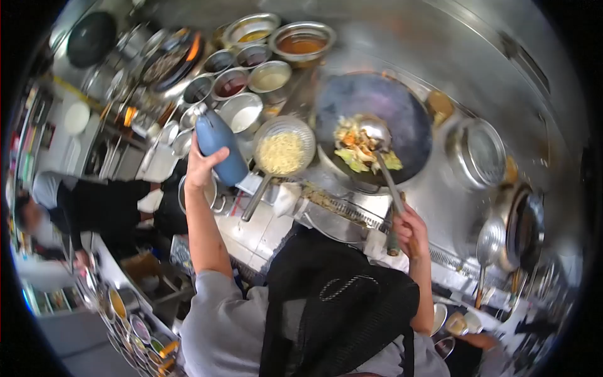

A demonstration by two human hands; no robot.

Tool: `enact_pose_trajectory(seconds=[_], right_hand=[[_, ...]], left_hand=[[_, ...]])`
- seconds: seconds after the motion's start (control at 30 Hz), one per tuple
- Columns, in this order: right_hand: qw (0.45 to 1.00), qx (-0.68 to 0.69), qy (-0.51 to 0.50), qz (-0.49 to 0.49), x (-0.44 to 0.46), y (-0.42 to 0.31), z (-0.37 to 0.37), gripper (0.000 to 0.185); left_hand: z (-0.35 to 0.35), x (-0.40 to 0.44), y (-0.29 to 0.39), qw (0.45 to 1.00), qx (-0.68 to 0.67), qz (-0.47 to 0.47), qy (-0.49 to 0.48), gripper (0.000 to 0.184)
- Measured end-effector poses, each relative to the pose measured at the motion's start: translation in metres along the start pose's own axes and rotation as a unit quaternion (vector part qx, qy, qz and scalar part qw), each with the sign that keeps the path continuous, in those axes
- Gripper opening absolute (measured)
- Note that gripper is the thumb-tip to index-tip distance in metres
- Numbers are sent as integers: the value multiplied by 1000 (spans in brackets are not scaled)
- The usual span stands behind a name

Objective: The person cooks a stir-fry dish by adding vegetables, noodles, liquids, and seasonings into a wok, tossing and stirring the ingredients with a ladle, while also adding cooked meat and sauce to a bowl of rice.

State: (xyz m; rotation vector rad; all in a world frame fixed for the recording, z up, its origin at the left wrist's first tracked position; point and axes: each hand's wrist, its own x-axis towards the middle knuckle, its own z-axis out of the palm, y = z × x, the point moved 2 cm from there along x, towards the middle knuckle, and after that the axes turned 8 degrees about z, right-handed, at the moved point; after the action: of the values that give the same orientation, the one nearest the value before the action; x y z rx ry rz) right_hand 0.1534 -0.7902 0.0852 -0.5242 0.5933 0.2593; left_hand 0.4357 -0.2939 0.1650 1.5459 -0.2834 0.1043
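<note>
My left hand is wrapped round a blue bottle, held tilted above the left side of the cooking range. My right hand grips the handle of a metal ladle, whose bowl lies inside a large dark wok. Beneath and around the ladle's bowl sits a mix of food, with green leafy pieces and orange bits. Between the bottle and the wok rests a perforated strainer holding pale yellow noodle-like strands, its handle pointing toward me.
Several metal bowls of sauces and seasonings, including one with reddish-brown liquid, stand behind the strainer. A metal pot and a perforated skimmer are on the right. Another person stands at the left; another person's arm shows lower right.
</note>
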Motion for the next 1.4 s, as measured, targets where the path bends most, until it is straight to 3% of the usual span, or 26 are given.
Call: enact_pose_trajectory(seconds=[0.03,0.07,0.1,0.17,0.2,0.23,0.3,0.33,0.47,0.53,0.67,0.7,0.73,0.77,0.83,0.9,0.97,1.03,1.07,1.13,1.2,1.23,1.27,1.33,1.37,1.4], right_hand=[[999,-38,-26,3,3,-1,8,67],[973,-219,60,-35,2,6,17,66],[907,-390,135,-81,0,13,34,65],[835,-484,213,-154,13,23,36,61],[771,-565,246,-163,14,13,43,57],[770,-568,241,-162,32,5,36,57],[601,-679,225,-357,56,0,61,56],[609,-700,321,-190,56,-7,85,55],[589,-724,298,-202,86,-11,73,56],[583,-747,220,-232,69,-9,58,65],[364,-865,281,-200,-4,-23,43,65],[322,-878,308,-173,-23,-27,51,62],[290,-879,338,-169,-39,-29,51,59],[249,-890,358,-136,-53,-30,81,57],[221,-892,371,-135,-80,-34,102,55],[224,-879,400,-129,-104,-36,148,53],[305,-844,426,-113,-126,-36,197,58],[355,-811,465,-29,-146,-34,226,61],[355,-810,466,-27,-152,-33,222,61],[450,-773,448,0,-163,-33,208,60],[483,-773,406,-68,-153,-33,165,60],[460,-786,405,-74,-141,-31,136,61],[522,-741,418,-53,-120,-30,120,61],[571,-715,367,-167,-86,-16,30,53],[629,-660,368,-179,-68,-5,10,53],[654,-630,392,-151,-57,2,20,54]], left_hand=[[-21,3,3,999,3,19,35,93],[-38,4,5,996,5,31,84,90],[-57,8,6,991,20,43,125,91],[-93,21,-1,978,53,75,186,97],[-109,31,-7,976,58,77,195,97],[-125,41,-14,964,81,84,241,101],[-150,66,-30,950,102,90,281,105],[-161,79,-38,936,137,99,308,106],[-195,131,-71,888,254,99,370,113],[-229,167,-128,855,321,114,391,112],[-232,201,-166,870,310,16,383,116],[-240,212,-192,873,287,67,388,113],[-240,215,-200,862,323,54,388,112],[-237,220,-210,880,277,75,380,113],[-230,227,-206,873,317,23,370,114],[-230,233,-216,881,307,20,359,115],[-238,233,-231,878,339,9,339,115],[-246,227,-252,869,382,16,314,111],[-246,218,-263,902,304,-42,303,98],[-264,208,-272,886,345,-29,308,90],[-261,189,-255,869,383,15,312,80],[-273,183,-261,858,395,82,319,76],[-255,168,-234,844,415,94,326,71],[-182,131,-153,828,434,108,339,66],[-148,112,-126,834,445,153,286,61],[-115,91,-107,835,456,198,235,55]])
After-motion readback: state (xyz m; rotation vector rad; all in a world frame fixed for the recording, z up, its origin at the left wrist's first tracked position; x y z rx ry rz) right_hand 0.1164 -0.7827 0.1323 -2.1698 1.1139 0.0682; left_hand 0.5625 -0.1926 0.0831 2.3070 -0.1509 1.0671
